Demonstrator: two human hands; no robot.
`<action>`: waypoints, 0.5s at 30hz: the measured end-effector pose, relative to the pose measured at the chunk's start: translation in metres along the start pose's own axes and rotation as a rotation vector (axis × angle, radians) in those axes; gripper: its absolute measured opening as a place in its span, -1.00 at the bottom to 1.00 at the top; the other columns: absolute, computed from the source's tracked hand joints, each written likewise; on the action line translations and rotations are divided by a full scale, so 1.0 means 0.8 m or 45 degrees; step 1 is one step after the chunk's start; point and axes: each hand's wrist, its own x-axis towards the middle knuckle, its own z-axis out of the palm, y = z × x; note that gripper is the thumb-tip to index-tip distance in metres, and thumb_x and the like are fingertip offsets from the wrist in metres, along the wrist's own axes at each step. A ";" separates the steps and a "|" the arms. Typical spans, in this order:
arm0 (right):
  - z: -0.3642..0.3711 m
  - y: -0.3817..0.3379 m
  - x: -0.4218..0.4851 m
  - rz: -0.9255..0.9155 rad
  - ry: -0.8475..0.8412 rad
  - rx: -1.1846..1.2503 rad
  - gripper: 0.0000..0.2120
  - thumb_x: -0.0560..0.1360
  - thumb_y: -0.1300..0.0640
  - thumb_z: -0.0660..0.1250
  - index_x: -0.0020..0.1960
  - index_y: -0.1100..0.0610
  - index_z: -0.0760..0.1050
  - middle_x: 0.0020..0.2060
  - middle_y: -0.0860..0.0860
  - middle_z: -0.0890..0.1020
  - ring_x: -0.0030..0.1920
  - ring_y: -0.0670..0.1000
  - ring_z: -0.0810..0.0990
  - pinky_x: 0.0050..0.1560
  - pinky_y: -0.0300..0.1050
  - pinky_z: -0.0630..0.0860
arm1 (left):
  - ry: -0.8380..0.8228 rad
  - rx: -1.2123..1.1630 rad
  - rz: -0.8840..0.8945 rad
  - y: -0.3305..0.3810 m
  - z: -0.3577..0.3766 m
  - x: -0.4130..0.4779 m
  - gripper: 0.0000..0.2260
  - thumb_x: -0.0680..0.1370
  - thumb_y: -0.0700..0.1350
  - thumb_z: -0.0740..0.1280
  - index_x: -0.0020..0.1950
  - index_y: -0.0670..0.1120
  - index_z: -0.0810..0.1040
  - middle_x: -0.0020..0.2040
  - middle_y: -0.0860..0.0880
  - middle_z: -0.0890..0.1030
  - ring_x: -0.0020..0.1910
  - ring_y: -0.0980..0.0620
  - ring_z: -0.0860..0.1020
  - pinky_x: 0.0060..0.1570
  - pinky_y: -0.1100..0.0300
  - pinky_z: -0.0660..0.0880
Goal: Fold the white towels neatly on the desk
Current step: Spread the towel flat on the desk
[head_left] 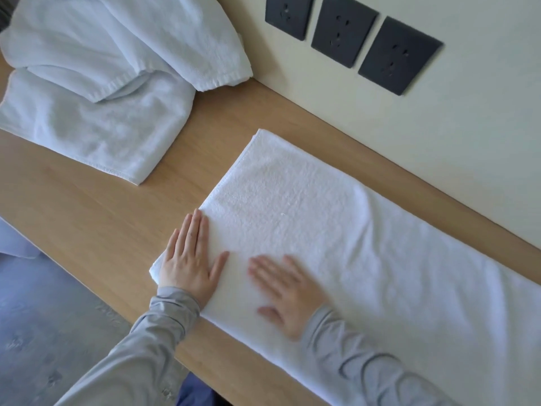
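A long white towel (336,230) lies folded lengthwise into a flat strip on the wooden desk (96,218), running from the middle to the right edge of view. My left hand (190,259) presses flat on its near left corner, fingers straight. My right hand (288,291) lies flat on the towel just to the right, fingers spread and slightly blurred. A loose heap of white towels (102,68) sits at the far left of the desk, partly crumpled, one end hanging over another.
A cream wall (439,142) runs along the desk's far side, with three dark wall sockets (348,39) on it. The desk's near edge (164,326) drops to grey floor at the lower left. Bare wood lies between the two towel groups.
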 end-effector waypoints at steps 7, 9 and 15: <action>-0.016 0.235 -0.099 0.981 0.070 0.101 -0.28 0.49 -0.22 -0.23 0.51 0.18 0.04 0.51 0.10 0.12 0.51 0.07 0.08 0.49 0.06 -0.04 | -0.019 0.018 -0.024 -0.002 0.004 -0.001 -0.30 0.54 0.27 -0.12 0.53 -0.16 0.01 0.54 -0.08 0.09 0.51 0.00 0.07 0.48 0.05 0.00; -0.016 0.253 -0.102 1.147 0.074 0.185 -0.31 0.51 -0.20 -0.18 0.52 0.17 0.02 0.51 0.11 0.13 0.51 0.08 0.09 0.50 0.05 -0.05 | -0.016 0.013 -0.027 0.000 0.004 0.000 -0.28 0.52 0.29 -0.14 0.54 -0.15 0.00 0.54 -0.06 0.05 0.52 0.03 0.03 0.48 0.06 -0.02; -0.033 0.239 -0.065 1.213 0.339 0.325 -0.48 0.58 -0.01 0.17 0.45 0.20 0.22 0.35 0.22 0.38 0.34 0.23 0.32 0.36 0.09 0.21 | 0.136 -0.468 -0.273 -0.002 -0.013 0.018 -0.40 0.52 0.11 0.30 0.48 -0.07 0.23 0.43 -0.09 0.32 0.41 -0.13 0.26 0.36 -0.04 0.19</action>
